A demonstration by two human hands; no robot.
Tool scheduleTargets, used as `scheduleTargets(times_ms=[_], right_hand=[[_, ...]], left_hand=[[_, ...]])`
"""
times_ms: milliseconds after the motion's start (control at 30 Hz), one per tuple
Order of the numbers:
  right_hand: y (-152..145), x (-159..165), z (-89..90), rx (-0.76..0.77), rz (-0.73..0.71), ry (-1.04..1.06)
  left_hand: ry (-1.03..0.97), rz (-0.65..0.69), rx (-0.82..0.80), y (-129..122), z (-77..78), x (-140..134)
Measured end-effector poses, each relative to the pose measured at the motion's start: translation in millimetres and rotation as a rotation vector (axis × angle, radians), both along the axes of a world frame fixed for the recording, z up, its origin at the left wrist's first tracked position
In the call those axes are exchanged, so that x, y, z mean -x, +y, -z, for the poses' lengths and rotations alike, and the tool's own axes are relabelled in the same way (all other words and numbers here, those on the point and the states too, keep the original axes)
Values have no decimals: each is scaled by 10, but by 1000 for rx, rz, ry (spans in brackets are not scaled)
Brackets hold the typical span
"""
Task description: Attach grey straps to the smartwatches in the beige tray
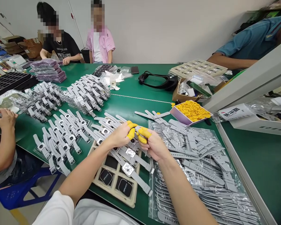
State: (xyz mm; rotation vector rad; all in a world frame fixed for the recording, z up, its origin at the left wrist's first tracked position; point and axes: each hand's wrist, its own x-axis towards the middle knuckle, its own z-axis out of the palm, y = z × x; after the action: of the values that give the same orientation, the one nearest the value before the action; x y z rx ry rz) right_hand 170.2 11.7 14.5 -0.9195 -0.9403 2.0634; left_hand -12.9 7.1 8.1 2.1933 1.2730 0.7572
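My left hand (121,134) and my right hand (152,142) meet over the table, yellow finger cots on their fingertips. Both pinch a small grey watch strap (137,128), of which only a short part shows between the fingers. Below them, grey-strapped watches (128,169) lie across a beige compartment tray (134,200). Black square pieces (124,187) sit in the tray's near compartments. Beside my right forearm, loose grey straps (202,173) cover plastic sheets in dense rows.
A box of yellow finger cots (192,111) stands beyond the straps. More watches (63,137) are laid out at left, with stacked watches (86,92) behind. Black goggles (158,81) lie farther back. A grey post (248,72) slants at right. Other people sit around the table.
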Motion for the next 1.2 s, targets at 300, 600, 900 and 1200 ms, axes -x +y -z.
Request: scheduleTargets(times_ms=[300, 600, 900, 1200], right_hand=[[10, -10, -13, -17, 61, 0], [1, -45, 61, 5, -152, -190], [68, -84, 37, -194, -15, -219], [-17, 22, 33, -193, -97, -123]], left_hand=[[-414, -41, 141, 14, 92, -3], [-1019, -381, 227, 139, 65, 39], [-972, -479, 406, 161, 41, 96], [-282, 24, -86, 44, 203, -15]])
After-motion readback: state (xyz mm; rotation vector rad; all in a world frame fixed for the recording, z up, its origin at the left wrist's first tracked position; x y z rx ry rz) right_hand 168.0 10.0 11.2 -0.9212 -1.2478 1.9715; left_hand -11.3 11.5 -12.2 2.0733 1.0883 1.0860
